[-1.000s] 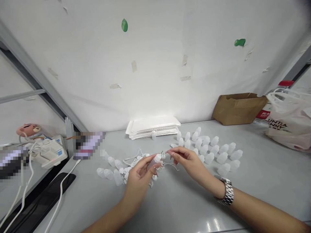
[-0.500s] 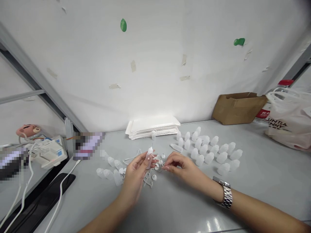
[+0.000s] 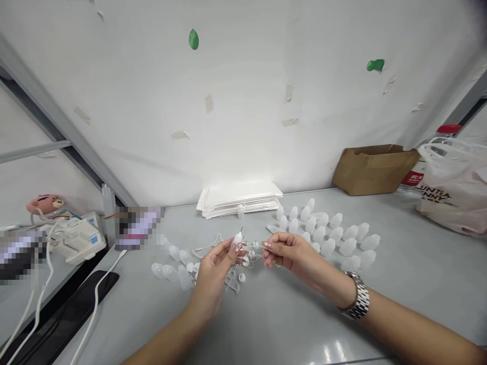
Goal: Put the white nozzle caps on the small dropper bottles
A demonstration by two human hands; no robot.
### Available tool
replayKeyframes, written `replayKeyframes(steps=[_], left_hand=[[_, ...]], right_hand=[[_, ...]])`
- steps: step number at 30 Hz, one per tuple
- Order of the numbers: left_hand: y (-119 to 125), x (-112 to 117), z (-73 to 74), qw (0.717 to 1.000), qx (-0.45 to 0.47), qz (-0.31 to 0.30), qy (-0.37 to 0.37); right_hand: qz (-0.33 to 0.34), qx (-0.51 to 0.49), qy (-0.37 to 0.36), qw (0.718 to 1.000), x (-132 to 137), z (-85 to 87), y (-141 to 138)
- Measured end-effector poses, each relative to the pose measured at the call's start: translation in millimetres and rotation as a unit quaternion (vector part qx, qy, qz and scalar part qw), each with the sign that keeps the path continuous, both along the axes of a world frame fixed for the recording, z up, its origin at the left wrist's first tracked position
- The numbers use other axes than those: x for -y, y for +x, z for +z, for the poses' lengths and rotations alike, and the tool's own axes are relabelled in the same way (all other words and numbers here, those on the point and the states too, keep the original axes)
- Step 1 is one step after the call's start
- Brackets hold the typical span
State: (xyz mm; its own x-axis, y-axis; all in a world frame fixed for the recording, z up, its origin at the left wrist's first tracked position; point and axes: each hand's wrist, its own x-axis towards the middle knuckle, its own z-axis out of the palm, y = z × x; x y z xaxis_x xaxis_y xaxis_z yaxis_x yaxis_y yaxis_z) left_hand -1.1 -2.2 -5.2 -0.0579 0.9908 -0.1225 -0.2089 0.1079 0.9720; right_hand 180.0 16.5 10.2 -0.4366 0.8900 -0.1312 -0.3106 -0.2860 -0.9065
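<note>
My left hand (image 3: pixel 218 263) is closed around a small translucent squeeze bottle (image 3: pixel 237 240) that stands nearly upright, a thin dark needle tip pointing up from its white cap. My right hand (image 3: pixel 285 251) is pinched at the fingertips on the end of a thin white plastic strip (image 3: pixel 259 246), which runs toward the bottle; whether it is joined to the bottle I cannot tell. Below and between the hands lie loose white needle caps (image 3: pixel 242 278) and curled white plastic strips (image 3: pixel 233 288), partly hidden by my fingers.
Many translucent bottles (image 3: pixel 327 247) stand to the right, and several more (image 3: pixel 170 274) lie at left. One capped bottle (image 3: pixel 241 211) stands before a stack of white sheets (image 3: pixel 239 197). Farther out are a cardboard box (image 3: pixel 375 172), plastic bag (image 3: pixel 452 197), phone (image 3: pixel 139 230) and white cable (image 3: pixel 97 299).
My right hand has lifted slightly up and to the right from the loose caps, a thin white strip now at its fingertips. My left hand keeps the bottle, shifted slightly right.
</note>
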Motion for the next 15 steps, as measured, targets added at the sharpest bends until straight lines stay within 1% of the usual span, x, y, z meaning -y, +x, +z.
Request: replayKeyframes(steps=[5, 6, 8, 10, 12, 13, 15], left_hand=[[1, 2, -1.1, 0.999, -0.046, -0.006, 0.011], [2, 3, -1.4, 0.998, -0.061, -0.006, 0.02], [3, 6, -2.1, 0.992, -0.11, -0.002, 0.063], [4, 8, -2.5, 0.974, -0.191, -0.001, 0.121], [4, 11, -2.7, 0.949, -0.27, -0.004, 0.161], [3, 12, -2.8, 0.94, -0.296, -0.006, 0.172], [2, 13, -3.3, 0.929, -0.318, -0.01, 0.187]], right_hand=[[-0.035, -0.001, -0.026, 0.999, 0, 2.6, 1], [-0.04, 0.003, -0.026, 0.999, 0, 2.8, 1], [-0.046, 0.014, -0.018, 0.999, -1, 2.9, 1], [-0.046, 0.028, -0.007, 0.999, -1, 2.7, 1], [-0.048, 0.043, 0.006, 0.998, -1, 2.4, 0], [-0.048, 0.05, 0.014, 0.998, -1, 2.3, 0], [-0.05, 0.061, 0.029, 0.996, -1, 2.3, -1]])
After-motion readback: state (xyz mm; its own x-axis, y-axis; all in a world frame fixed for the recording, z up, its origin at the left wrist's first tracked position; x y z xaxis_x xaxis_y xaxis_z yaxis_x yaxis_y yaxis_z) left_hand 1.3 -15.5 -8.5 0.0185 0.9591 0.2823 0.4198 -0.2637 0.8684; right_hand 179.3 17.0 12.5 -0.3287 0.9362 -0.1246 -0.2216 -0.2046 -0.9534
